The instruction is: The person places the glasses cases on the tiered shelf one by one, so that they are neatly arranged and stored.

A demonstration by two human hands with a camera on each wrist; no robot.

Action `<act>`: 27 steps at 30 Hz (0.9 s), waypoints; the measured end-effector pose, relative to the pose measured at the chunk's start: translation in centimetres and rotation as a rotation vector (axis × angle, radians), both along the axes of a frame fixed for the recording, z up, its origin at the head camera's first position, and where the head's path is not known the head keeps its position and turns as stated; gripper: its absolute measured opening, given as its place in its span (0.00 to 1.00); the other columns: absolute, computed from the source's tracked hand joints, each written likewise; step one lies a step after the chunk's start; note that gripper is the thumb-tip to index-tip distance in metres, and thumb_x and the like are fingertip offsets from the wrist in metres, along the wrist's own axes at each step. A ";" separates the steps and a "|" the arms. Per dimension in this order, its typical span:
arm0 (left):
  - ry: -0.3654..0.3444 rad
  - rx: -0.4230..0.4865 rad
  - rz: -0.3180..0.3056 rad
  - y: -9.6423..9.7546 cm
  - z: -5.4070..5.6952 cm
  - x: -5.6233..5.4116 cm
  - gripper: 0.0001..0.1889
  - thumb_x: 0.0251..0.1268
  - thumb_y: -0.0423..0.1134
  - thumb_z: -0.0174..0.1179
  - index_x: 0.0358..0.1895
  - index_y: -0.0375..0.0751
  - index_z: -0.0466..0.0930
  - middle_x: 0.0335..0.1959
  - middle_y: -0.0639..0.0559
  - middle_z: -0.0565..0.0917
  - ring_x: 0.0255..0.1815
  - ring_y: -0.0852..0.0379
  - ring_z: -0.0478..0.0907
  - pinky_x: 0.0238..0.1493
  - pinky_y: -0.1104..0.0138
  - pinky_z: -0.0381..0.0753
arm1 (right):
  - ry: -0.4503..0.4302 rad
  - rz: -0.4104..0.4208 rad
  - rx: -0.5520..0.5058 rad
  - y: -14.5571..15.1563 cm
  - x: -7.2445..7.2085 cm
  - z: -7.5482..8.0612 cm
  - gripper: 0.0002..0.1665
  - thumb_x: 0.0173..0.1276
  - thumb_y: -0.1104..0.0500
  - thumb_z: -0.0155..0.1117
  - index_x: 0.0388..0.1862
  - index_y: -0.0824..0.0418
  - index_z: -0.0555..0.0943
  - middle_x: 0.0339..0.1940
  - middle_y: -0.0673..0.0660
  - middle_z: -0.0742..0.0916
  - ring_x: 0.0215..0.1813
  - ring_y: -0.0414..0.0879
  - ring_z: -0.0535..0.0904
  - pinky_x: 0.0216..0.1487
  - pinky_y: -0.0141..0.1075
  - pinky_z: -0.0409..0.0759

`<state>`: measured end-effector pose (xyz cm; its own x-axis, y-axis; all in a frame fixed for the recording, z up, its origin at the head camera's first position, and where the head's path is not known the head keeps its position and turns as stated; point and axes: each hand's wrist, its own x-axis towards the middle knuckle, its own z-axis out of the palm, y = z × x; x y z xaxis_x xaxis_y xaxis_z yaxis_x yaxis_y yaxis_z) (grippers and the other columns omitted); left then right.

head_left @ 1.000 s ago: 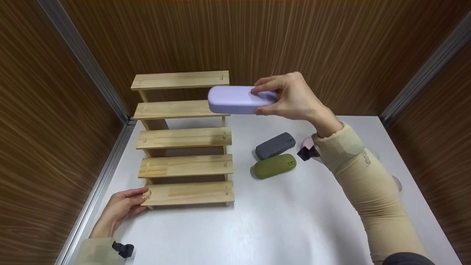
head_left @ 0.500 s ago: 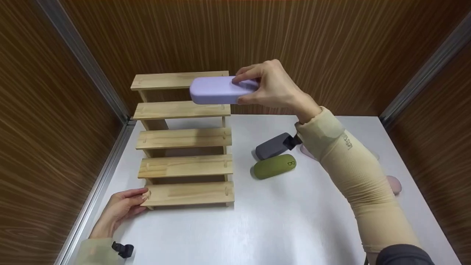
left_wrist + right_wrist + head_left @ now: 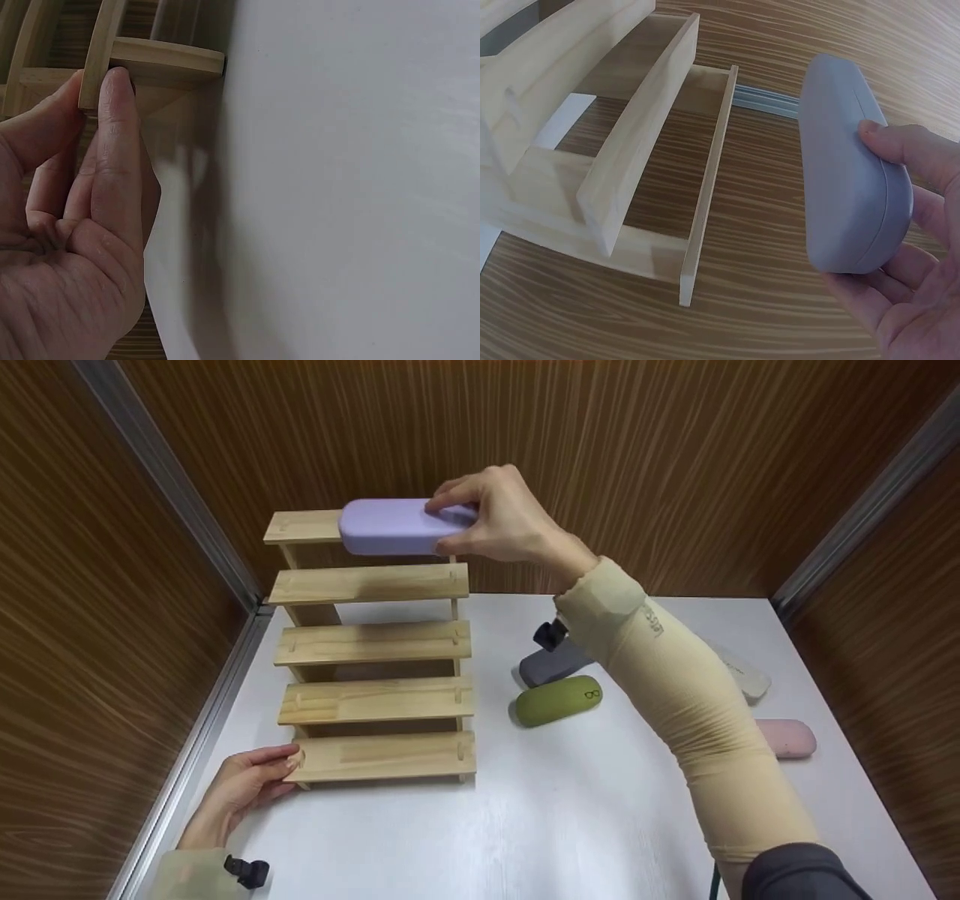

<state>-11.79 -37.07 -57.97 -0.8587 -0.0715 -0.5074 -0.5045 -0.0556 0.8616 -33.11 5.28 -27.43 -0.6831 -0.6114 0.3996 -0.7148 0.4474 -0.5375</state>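
My right hand (image 3: 506, 517) grips a lavender glasses case (image 3: 390, 526) by its right end, thumb on the near side and fingers over the top. In the head view the case overlaps the top step of a wooden tiered rack (image 3: 375, 641); the right wrist view shows a gap between the case (image 3: 847, 165) and the rack (image 3: 641, 139). At the lower left, my left hand (image 3: 247, 784) pinches the left end of the rack's lowest step. The left wrist view shows thumb and fingers of the left hand (image 3: 82, 210) on either side of that board.
Right of the rack, an olive-green glasses case (image 3: 559, 701) lies beside a dark grey case (image 3: 551, 664), partly hidden by the right wrist. Farther right, a pale grey case (image 3: 746, 675) and a pink case (image 3: 787, 738) lie partly behind the forearm. Wood-grain walls (image 3: 885, 607) enclose the white table (image 3: 525, 825).
My right hand has carried the lavender case leftward and toward the back, over to the top step. More of the pink and pale cases shows now. The left hand has stayed on the rack.
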 end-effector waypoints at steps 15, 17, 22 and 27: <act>0.015 -0.009 -0.002 0.1 -0.1 1.1 0.14 0.78 0.29 0.70 0.54 0.54 0.96 0.45 0.65 0.93 0.45 0.65 0.90 0.46 0.70 0.97 | -0.008 0.007 0.069 -6.2 -1.5 -0.8 0.27 0.62 0.56 0.88 0.61 0.56 0.94 0.64 0.56 0.94 0.63 0.49 0.92 0.65 0.36 0.91; 0.013 -0.011 0.007 0.2 -0.1 1.1 0.14 0.77 0.29 0.70 0.54 0.53 0.96 0.45 0.64 0.93 0.45 0.64 0.90 0.46 0.70 0.97 | -0.018 0.005 0.075 -6.8 -1.5 -1.0 0.27 0.63 0.55 0.88 0.61 0.55 0.94 0.65 0.55 0.94 0.64 0.48 0.92 0.65 0.35 0.91; 0.017 -0.019 0.012 0.6 0.0 1.0 0.14 0.76 0.29 0.71 0.56 0.51 0.96 0.47 0.62 0.92 0.46 0.63 0.90 0.46 0.69 0.98 | -0.028 -0.002 0.096 -8.0 -1.9 -1.3 0.27 0.63 0.54 0.88 0.62 0.53 0.94 0.65 0.53 0.95 0.65 0.47 0.91 0.67 0.34 0.89; 0.033 -0.024 0.009 1.1 0.2 1.2 0.15 0.75 0.28 0.72 0.57 0.48 0.96 0.47 0.61 0.92 0.46 0.63 0.90 0.46 0.70 0.98 | -0.026 -0.021 0.141 -8.6 -2.3 -1.8 0.27 0.64 0.53 0.86 0.63 0.52 0.94 0.65 0.52 0.94 0.68 0.46 0.90 0.71 0.35 0.87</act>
